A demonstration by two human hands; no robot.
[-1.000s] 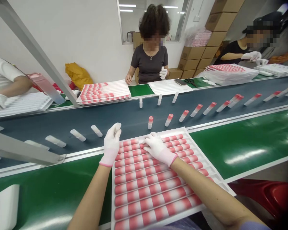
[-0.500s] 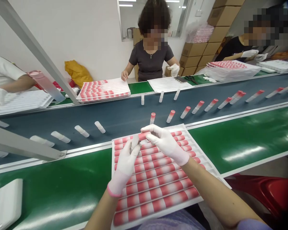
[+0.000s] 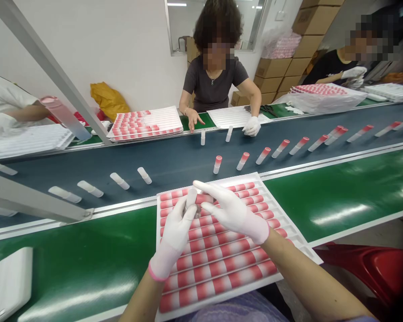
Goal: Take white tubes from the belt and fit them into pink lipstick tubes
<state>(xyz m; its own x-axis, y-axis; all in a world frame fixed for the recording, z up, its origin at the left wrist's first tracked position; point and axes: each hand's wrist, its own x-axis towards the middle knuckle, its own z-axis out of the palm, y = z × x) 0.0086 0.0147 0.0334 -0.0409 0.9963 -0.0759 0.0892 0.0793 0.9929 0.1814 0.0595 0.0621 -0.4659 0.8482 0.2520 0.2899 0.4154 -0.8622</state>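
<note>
Both my hands wear white gloves and are over a white tray filled with rows of red-and-white tubes. My left hand grips a whitish tube between thumb and fingers, tilted upright. Beside it, my right hand has its thumb and fingers apart around a red tube piece lying by the whitish one. Whether the right hand touches the red piece is hard to tell.
A dark conveyor belt beyond the tray carries upright red-topped tubes and white tubes. Across it a person reaches toward the belt. A metal post slants at the left; a white case lies near left.
My right hand has opened around the red piece and moved slightly down and right. The standing tubes have shifted right along the belt. The person opposite has moved both hands to the belt's edge.
</note>
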